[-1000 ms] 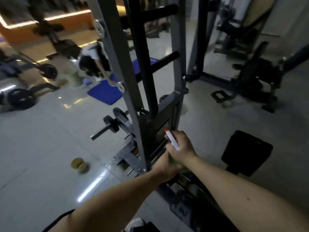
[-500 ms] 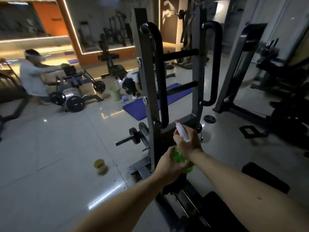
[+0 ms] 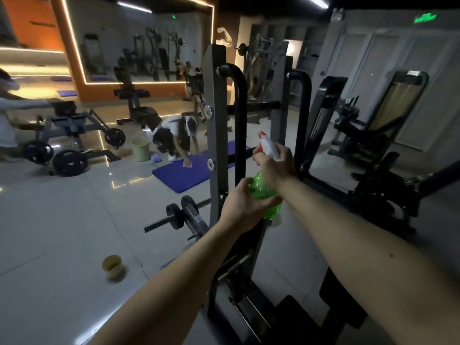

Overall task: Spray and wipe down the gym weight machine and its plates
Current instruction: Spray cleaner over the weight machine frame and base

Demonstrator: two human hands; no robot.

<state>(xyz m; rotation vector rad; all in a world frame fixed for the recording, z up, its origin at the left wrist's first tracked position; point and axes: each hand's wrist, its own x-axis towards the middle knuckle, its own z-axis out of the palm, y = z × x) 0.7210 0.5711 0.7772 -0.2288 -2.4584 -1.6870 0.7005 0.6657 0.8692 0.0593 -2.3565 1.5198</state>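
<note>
Both arms reached forward over the base of the weight machine (image 3: 216, 125), a grey upright frame with black curved bars bolted to it. Between the hands sat a spray bottle (image 3: 261, 189), held up in the air close in front of the frame, just right of the nearer black bar (image 3: 239, 113).

The left hand (image 3: 237, 207) wrapped the bottle's green body from below and from the left, fingers curled round it. The right hand (image 3: 275, 168) gripped the neck under the white sprayer head, fingers closed round it (whether a finger was pulling the trigger could not be told). The red tip of the nozzle (image 3: 260, 135) pointed up and to the left, toward the black bar.

Low on the machine's left side, two small black plates (image 3: 179, 212) sat on a peg that stuck out over the pale tiled floor (image 3: 62, 220). A small yellow tub (image 3: 112, 266) stood on the tiles near the left forearm, apart from the frame.

Farther back, a person (image 3: 174, 134) bent over a blue mat (image 3: 181, 174) with one hand pressed on a white cloth on it, and a pale bucket (image 3: 140, 149) stood just beside them. Another machine loaded with big black discs (image 3: 69, 161) stood at the left, and a wide mirror (image 3: 139, 41) edged with a lit strip filled the back wall.
</note>
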